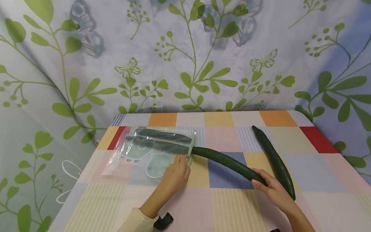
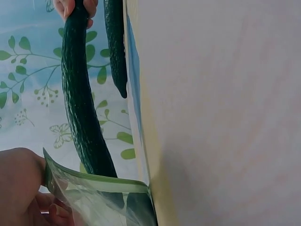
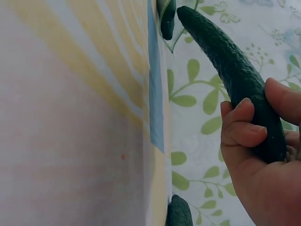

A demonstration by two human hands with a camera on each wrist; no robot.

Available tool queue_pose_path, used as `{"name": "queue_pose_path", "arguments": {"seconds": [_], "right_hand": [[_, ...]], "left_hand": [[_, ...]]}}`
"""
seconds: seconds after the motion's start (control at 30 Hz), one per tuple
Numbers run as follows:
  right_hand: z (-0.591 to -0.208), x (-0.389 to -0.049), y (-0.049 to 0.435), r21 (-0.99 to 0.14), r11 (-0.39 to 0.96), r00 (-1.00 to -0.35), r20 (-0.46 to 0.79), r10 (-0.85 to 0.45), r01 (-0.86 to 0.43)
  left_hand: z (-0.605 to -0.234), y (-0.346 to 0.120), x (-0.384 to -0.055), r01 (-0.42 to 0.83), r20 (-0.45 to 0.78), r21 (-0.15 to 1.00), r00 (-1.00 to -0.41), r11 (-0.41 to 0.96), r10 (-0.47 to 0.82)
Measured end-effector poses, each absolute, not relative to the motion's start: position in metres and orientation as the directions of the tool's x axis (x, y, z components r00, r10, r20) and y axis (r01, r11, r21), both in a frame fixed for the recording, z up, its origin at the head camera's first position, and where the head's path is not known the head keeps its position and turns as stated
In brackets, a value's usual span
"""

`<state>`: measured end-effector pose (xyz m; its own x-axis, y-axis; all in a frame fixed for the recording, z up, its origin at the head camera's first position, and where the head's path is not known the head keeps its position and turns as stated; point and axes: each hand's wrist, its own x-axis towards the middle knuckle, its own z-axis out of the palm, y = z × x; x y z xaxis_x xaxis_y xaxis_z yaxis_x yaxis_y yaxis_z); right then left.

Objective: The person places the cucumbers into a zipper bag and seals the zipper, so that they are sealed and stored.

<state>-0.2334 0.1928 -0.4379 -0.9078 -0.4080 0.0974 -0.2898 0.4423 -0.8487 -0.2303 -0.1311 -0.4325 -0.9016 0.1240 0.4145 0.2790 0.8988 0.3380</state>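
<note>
My right hand point(image 1: 275, 191) grips one end of a long dark-green cucumber point(image 1: 226, 161), thumb on one side and fingers on the other. Its other end meets the mouth of a clear zip bag point(image 1: 116, 162). In the left wrist view that end passes behind the bag's green zip edge point(image 2: 110, 179). My left hand point(image 1: 176, 170) pinches the bag at its mouth. Two cucumbers point(image 1: 163, 134) lie inside the bag, seen through the plastic. Another cucumber point(image 1: 275, 161) lies on the table, just beyond my right hand.
A patchwork-patterned cloth point(image 1: 185, 206) covers the table. Behind it hangs a curtain point(image 1: 162, 74) with leaves and butterflies. A white cord point(image 1: 68, 170) loops by the table's left edge. Each wrist wears a dark strap, the left one point(image 1: 163, 221) showing more.
</note>
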Motion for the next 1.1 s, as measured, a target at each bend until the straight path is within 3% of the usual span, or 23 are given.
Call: {"name": "queue_pose_path", "arguments": {"seconds": [0.13,0.4,0.8,1.1], "right_hand": [[-0.435,-0.241,0.192,-0.881,0.422,-0.894,0.001,-0.448,-0.212],[-0.434,-0.264,0.178,-0.918,0.367,-0.833,-0.08,-0.547,-0.153],[-0.447,-0.284,0.137,-0.958,0.286,-0.79,-0.148,-0.596,-0.037],[-0.464,-0.3,0.09,-0.976,0.21,-0.745,-0.177,-0.643,0.052]], "left_hand": [[-0.431,-0.131,-0.231,0.269,0.388,0.347,-0.913,0.898,0.123],[-0.425,-0.127,-0.231,0.237,0.321,0.391,-0.941,0.889,0.11],[-0.432,-0.126,-0.228,0.304,0.498,0.259,-0.855,0.917,0.143],[-0.431,-0.127,-0.227,0.304,0.483,0.249,-0.862,0.92,0.154]]}}
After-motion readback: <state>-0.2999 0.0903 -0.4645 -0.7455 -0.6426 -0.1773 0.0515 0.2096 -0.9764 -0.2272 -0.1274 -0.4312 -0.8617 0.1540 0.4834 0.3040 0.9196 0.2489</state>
